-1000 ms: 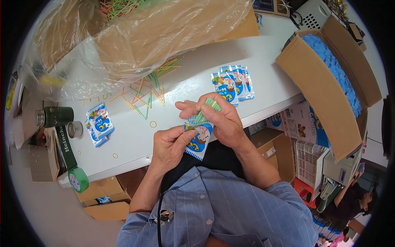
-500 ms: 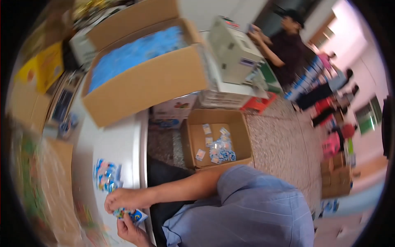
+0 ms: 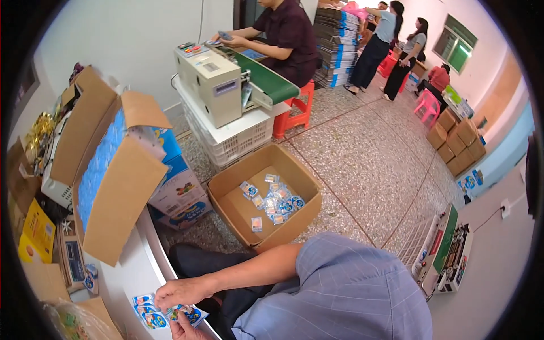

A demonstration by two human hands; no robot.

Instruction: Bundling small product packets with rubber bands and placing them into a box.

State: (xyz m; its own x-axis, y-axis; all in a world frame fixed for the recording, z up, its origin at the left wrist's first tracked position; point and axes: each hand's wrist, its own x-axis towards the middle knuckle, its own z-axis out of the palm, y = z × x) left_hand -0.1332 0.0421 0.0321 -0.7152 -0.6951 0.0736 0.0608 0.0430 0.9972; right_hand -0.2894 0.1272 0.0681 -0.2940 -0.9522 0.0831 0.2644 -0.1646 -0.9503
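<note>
Right forearm [image 3: 249, 273] slants down-left; right hand [image 3: 186, 290] back-up, fingers [image 3: 163, 299] curled. Left hand [image 3: 186, 330] close by, thumb [image 3: 182, 319] extended.

Bright, soft light falls over my right hand [image 3: 184, 290] — and toward two o'clock the window [image 3: 455, 44] carries a white glare while the wall [image 3: 494, 63] washes pinkish. At eight, shadow darkens the floor [image 3: 180, 234] beside my table [image 3: 116, 277]. Focus is mostly crisp; straight edges bow toward blackened corners.

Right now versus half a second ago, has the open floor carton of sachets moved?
No: the carton still sits beside the white crate; only the view has swung.
</note>
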